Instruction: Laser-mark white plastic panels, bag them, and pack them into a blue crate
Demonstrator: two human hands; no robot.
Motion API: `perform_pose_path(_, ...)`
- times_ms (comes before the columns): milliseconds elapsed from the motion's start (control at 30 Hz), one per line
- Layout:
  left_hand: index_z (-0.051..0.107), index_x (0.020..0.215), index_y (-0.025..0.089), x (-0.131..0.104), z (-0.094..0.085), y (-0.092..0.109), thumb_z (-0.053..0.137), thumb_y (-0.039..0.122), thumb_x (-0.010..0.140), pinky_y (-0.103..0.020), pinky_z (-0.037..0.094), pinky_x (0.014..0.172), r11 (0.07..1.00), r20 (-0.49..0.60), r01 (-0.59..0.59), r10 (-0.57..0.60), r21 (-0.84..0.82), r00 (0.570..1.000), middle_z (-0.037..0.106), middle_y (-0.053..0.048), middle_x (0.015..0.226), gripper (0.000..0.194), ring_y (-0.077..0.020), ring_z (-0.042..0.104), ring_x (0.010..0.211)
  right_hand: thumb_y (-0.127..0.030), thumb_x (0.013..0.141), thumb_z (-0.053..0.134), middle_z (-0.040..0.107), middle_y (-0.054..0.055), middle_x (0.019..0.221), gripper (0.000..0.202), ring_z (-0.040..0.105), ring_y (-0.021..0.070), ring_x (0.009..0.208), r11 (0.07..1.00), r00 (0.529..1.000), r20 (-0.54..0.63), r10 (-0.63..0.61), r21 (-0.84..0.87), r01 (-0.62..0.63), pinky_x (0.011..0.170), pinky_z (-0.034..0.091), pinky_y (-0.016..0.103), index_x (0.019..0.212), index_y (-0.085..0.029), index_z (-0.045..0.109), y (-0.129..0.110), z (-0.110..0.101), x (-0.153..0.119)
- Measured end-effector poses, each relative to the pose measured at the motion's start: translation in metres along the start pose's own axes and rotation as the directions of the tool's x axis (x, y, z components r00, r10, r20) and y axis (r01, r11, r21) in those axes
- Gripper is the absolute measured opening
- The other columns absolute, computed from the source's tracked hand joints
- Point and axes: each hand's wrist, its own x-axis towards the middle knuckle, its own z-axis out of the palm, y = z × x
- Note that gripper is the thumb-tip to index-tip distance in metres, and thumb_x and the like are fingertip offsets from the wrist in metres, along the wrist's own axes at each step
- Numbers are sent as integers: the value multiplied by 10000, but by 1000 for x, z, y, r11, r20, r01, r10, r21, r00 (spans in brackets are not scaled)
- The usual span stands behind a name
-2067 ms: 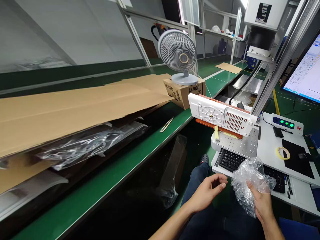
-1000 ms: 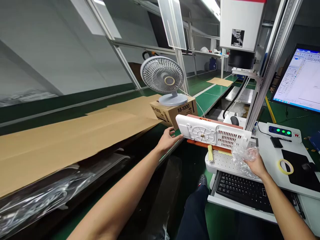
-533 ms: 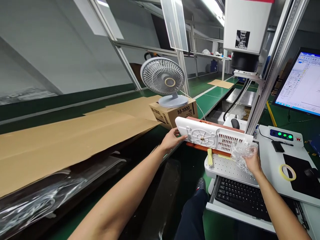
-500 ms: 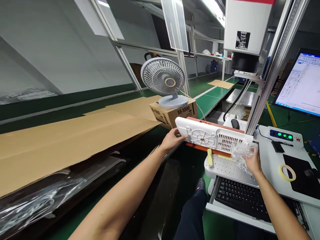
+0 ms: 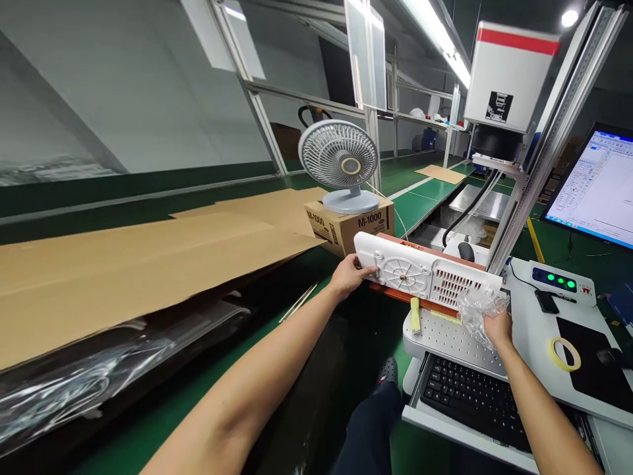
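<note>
A long white plastic panel with a round ribbed pattern and a slotted grille is held up between my hands. My left hand grips its left end, thumb on the near face. At the right end my right hand is closed on the panel, with crumpled clear plastic film against it. Orange-red pieces show along the panel's upper and lower edges. Just below are a perforated metal plate and a yellow piece.
A grey fan stands on a cardboard box. Cardboard sheets lie at left. A white machine head hangs above the bench. At right are a monitor, tape roll, control box and keyboard.
The view has shifted slightly, showing more of the machine head. Both hands still hold the panel, which sits in nearly the same place over the plate.
</note>
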Motion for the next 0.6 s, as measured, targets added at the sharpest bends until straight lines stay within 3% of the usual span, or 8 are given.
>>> perform_pose_path(600,709,1188,144,5,1,-3,996,603,540,-427,553,937,1000,-2,-10,10,-26,1000,784,-162,1192,844,-342,715,1068,-311,822,719,821,135,1069,386,779,369,1020,998,999,-17,-48,37,48,898,619,440,1184,-202,795,3,-3,6)
